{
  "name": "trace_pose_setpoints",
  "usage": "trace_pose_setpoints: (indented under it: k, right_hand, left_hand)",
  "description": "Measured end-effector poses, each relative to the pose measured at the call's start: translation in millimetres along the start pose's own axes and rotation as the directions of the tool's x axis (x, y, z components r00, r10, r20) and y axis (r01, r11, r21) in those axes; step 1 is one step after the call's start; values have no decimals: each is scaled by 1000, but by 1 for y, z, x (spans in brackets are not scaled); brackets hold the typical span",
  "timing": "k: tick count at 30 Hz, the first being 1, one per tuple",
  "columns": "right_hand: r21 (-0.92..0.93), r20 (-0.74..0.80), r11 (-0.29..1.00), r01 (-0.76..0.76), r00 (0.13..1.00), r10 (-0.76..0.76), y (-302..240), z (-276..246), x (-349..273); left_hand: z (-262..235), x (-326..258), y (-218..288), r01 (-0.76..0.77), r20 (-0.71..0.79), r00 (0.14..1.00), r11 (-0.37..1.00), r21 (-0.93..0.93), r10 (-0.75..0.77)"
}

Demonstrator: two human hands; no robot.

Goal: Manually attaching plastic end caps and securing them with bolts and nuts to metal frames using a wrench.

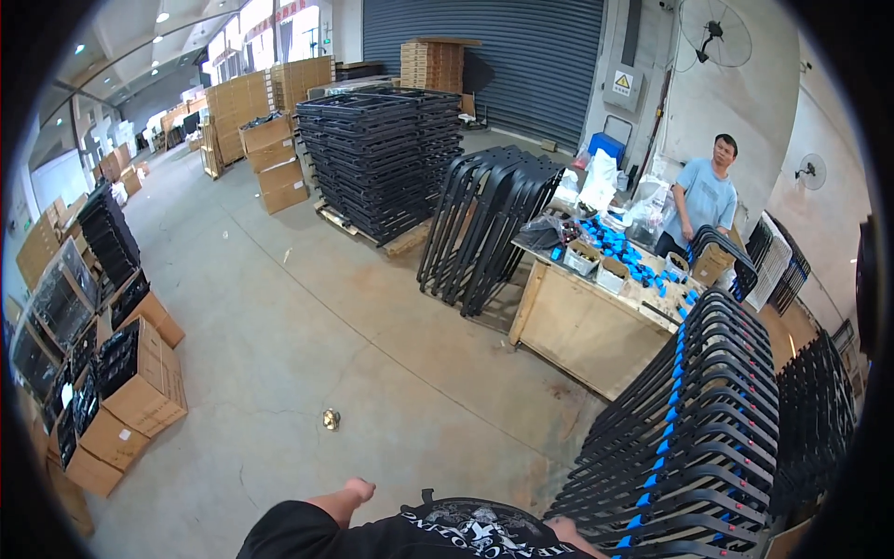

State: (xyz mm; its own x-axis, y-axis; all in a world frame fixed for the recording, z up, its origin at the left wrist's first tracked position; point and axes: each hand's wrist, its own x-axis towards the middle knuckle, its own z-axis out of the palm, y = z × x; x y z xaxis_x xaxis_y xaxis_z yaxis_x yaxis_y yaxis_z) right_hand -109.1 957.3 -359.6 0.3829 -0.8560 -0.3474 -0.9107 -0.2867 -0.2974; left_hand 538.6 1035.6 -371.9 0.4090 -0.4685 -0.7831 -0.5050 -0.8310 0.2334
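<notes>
"What was the state of each grip?"
"Left grip (361, 489), lower centre: closure could not be told. Right grip (562, 529), lower edge: likewise."
"Where were the black frames (712, 429)?"
"Lower right, near the right grip, nested in a row, presumably saving space."
"Labels?"
"Upper right: a yellow warning triangle (623, 82) marked a grey box (610, 95)."

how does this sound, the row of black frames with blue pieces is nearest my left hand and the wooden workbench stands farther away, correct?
Not quite: the head view shows the row of black frames with blue pieces nearest your right hand, not your left hand. The wooden workbench does stand farther away.
</notes>
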Motion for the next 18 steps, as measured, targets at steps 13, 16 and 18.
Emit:
trace_pose_setpoints:
  k: [13,16,18]
  right_hand:
    - [24,-153,999,42,988,-37,74,-114,264]
    - [-155,-149,977,144,975,-167,115,-183,371]
    - [-254,-117,944,209,962,-245,133,-214,429]
  left_hand:
    - [-109,62,101,-461,276,865,881,107,419]
    - [-135,93,172,-374,152,925,906,199,348]
    - [-141,101,204,-283,86,959,923,259,270]
